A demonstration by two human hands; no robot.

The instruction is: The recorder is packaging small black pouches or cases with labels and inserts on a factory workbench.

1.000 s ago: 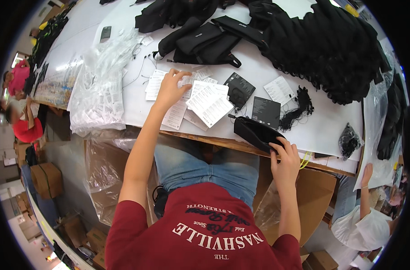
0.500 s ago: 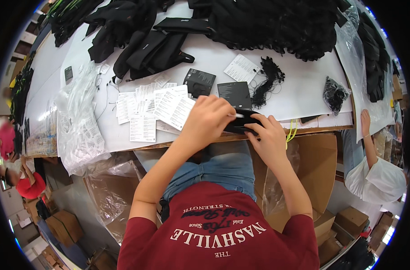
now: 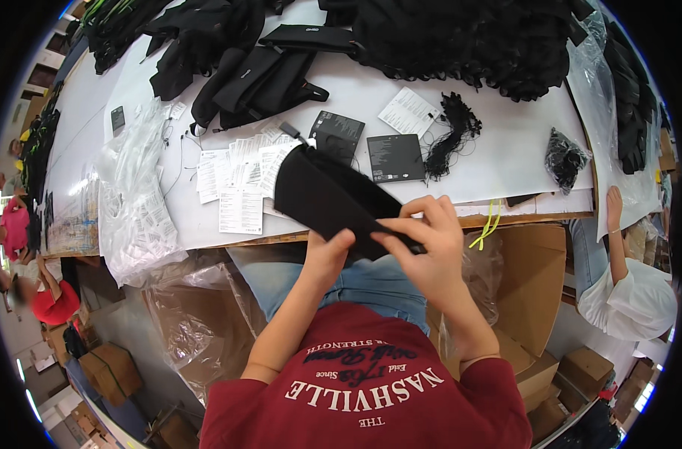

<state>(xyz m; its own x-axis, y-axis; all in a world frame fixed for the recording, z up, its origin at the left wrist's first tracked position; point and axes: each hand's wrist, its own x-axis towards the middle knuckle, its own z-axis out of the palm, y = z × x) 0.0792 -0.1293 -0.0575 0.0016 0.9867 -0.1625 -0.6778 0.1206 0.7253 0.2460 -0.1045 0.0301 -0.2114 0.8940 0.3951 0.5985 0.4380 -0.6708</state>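
Observation:
A flat black fabric piece [image 3: 329,191], broad and slightly folded, is held up over the table's near edge, with a short loop or tab sticking out at its far left end. My left hand [image 3: 327,256] grips its lower edge with the thumb on top; the other fingers are hidden beneath. At the fabric's right end my right hand [image 3: 429,238] pinches the edge between thumb and fingers. Printed white sheets [image 3: 240,198] lie behind and left of the fabric, partly covered by it. Beyond it lie a black card [image 3: 395,158] and another dark card [image 3: 341,135].
Heaped black fabric goods [image 3: 445,45] fill the table's far side. A bundle of black cords [image 3: 453,135] and a bagged black item [image 3: 565,161] lie right. Clear plastic [image 3: 135,202] drapes over the left front edge. An open cardboard box [image 3: 531,277] stands below. A co-worker's arm [image 3: 616,232] is at right.
The black fabric piece has come up into view and swung left, its far end now over the white sheets. My left hand has dropped toward me and taken its lower edge.

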